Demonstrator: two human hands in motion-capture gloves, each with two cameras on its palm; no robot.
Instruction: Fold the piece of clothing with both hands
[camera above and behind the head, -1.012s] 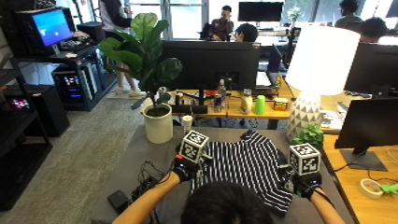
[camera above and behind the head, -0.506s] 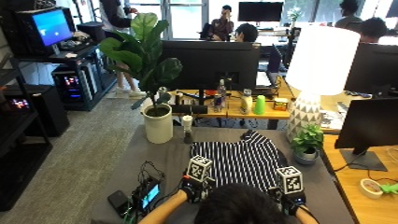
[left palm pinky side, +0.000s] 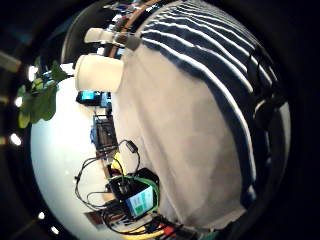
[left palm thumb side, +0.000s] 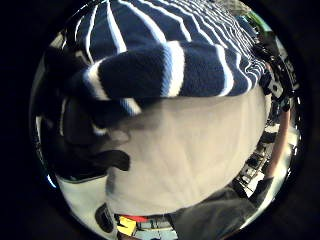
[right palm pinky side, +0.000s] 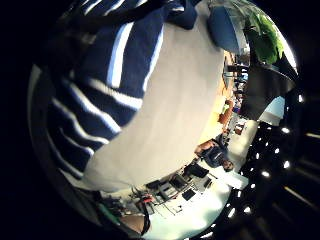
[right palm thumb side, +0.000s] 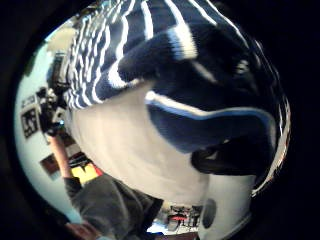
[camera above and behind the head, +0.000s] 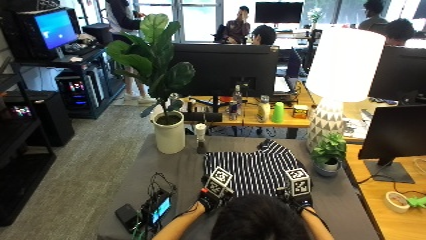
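Striped garment (camera above and behind the head: 251, 170): soft knit, judged light and limp; it lies flat on the grey surface (camera above and behind the head: 173, 167) before the person. Take hold at the near hem corners. Left hand (camera above and behind the head: 210, 199) and right hand (camera above and behind the head: 301, 200) each pinch that hem. The head hides the hem's middle and most fingers.

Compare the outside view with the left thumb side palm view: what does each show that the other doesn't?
Outside view only: the striped shirt lying across the grey table, both gloved hands at its near edge (left hand, right hand), a potted plant and a lamp beyond. Left thumb side palm view only: the shirt's near edge lifted, dark glove fingers curled round it. Both show the striped shirt and table.
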